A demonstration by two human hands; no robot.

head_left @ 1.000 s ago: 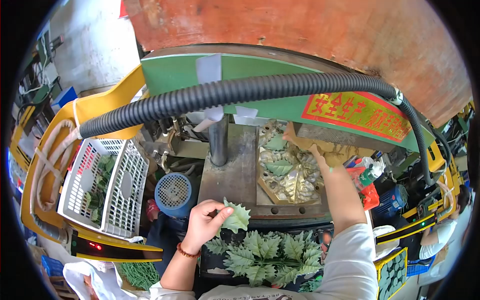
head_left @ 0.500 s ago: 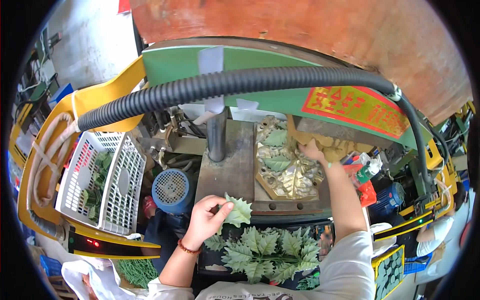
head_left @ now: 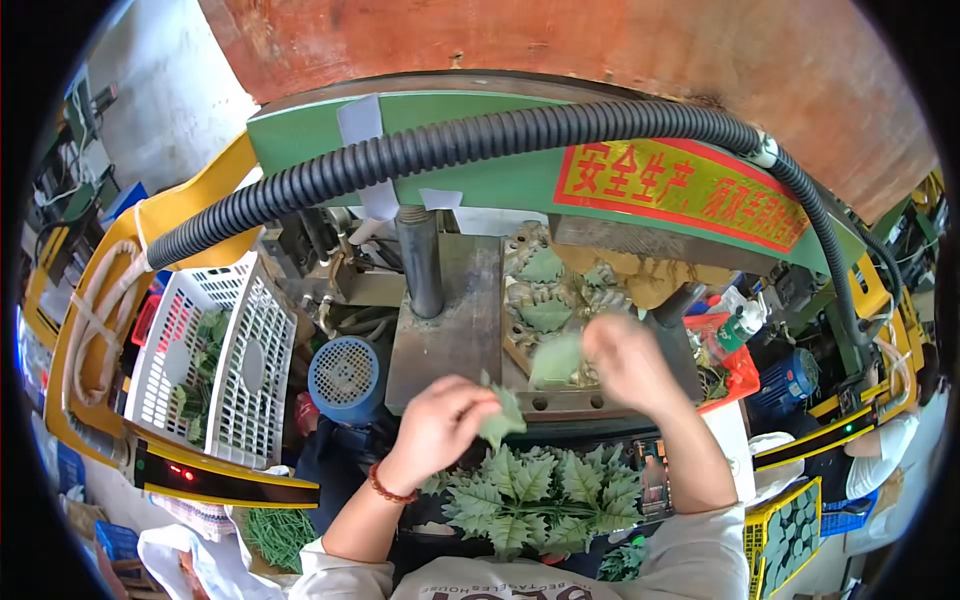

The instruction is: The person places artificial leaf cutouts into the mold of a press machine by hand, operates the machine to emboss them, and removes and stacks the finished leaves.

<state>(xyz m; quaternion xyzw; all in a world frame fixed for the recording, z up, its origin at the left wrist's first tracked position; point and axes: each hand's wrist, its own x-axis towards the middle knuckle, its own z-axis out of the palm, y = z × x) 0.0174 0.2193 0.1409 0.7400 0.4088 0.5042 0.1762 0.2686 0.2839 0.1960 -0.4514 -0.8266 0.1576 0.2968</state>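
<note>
My left hand (head_left: 437, 428), with a beaded bracelet at the wrist, pinches a green leaf (head_left: 503, 415) in front of the press bed. Blurred by motion, my right hand (head_left: 627, 362) holds another pale green leaf (head_left: 557, 360) over the lower part of the brass mold (head_left: 520, 345). On the mold lie separate leaves, one at the upper left (head_left: 541, 265), one below it (head_left: 546, 315) and one at the upper right (head_left: 600, 275). A pile of jagged green leaves (head_left: 540, 495) sits nearest my body, below both hands.
A metal post (head_left: 420, 265) rises left of the mold. A black corrugated hose (head_left: 450, 135) arches across the green beam. White baskets (head_left: 255, 370) stand at left by a blue motor (head_left: 343, 378). A red tray (head_left: 740, 375) is at right, a yellow crate (head_left: 755, 540) lower right. A person (head_left: 880, 460) is at far right.
My right hand has come back toward me from the mold's far right side and now has a leaf. A further leaf shows on the mold's upper right. My left hand keeps its leaf, slightly shifted.
</note>
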